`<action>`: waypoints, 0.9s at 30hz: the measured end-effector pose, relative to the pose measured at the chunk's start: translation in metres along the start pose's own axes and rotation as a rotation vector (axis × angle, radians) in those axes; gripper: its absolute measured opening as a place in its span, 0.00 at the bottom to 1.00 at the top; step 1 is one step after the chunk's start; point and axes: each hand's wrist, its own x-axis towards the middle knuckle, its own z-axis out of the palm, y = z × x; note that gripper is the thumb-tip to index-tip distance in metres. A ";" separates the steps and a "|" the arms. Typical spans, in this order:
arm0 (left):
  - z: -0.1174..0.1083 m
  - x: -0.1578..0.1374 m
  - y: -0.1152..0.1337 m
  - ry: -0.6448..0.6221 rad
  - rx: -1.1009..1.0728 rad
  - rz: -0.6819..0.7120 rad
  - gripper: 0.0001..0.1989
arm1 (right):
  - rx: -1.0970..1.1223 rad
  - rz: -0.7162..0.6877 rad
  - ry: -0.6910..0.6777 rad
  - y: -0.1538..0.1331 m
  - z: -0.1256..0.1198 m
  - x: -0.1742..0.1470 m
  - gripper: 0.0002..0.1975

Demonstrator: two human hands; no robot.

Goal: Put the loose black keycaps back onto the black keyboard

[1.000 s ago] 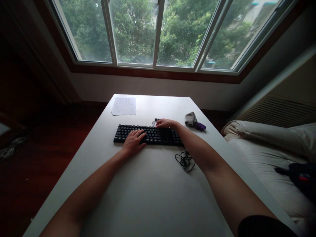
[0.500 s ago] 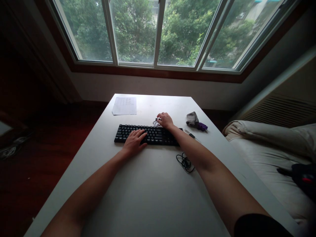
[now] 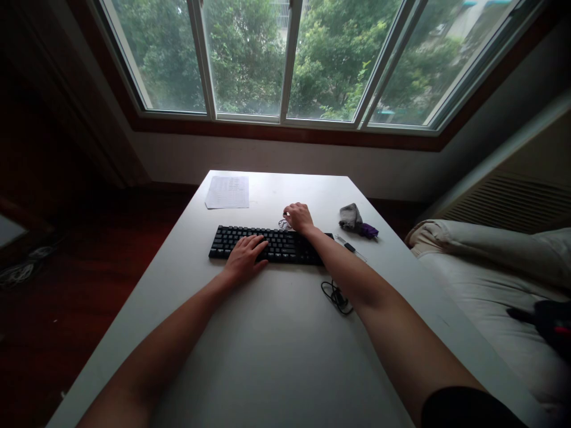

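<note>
A black keyboard (image 3: 289,245) lies across the white table, its right part hidden under my right forearm. On its left half rests my left hand (image 3: 245,255), palm down with fingers stretched over the keys and the thumb at the front edge. My right hand (image 3: 300,217) is just beyond the keyboard's back edge, fingers curled together. A small dark bit shows at its fingertips, too small to name. Right below those fingers is a small pale thing with a thin loop (image 3: 284,224), partly hidden by the hand.
Printed papers (image 3: 228,191) lie at the table's back left. To the right are a grey cloth (image 3: 350,216), a purple bundle (image 3: 369,230) and a small brush-like tool (image 3: 350,246). A coiled black cable (image 3: 336,298) sits beside my right forearm. A cushioned seat (image 3: 473,285) stands right of the table.
My right fingers have curled in more, and the small dark-and-white piece at their tips is now mostly covered. My left hand stays on the keyboard. The view has shifted slightly.
</note>
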 end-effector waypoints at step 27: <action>0.001 0.000 0.003 0.008 -0.001 0.005 0.28 | 0.147 -0.194 -0.472 0.012 -0.046 -0.023 0.10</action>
